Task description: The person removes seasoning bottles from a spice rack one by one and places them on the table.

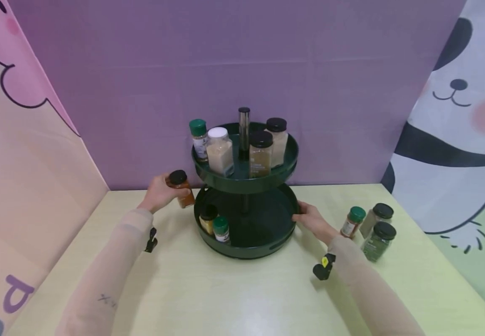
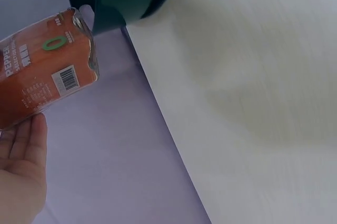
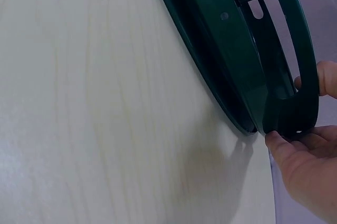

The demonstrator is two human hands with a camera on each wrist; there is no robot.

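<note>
A dark green two-tier spice turntable (image 1: 263,228) stands in the middle of the table. Left of its lower tier, my left hand (image 1: 161,193) grips a spice jar (image 1: 185,198) with a black lid and orange-red contents, tilted above the table. The left wrist view shows that jar's label and barcode (image 2: 66,79) close up. On the other side, my right hand (image 1: 313,220) pinches the rim of the lower tier; thumb and fingers lie on either side of the wall in the right wrist view. A black-lidded jar (image 1: 208,219) and a green-lidded jar (image 1: 221,229) stand at the lower tier's left.
The upper tier holds a green-lidded jar (image 1: 199,140), a white-lidded jar (image 1: 220,154) and two black-lidded jars (image 1: 261,156) around a metal post (image 1: 244,130). On the table at right stand a small green-lidded jar (image 1: 352,222) and two black-lidded jars (image 1: 377,242). A purple backdrop (image 1: 142,93) rises behind.
</note>
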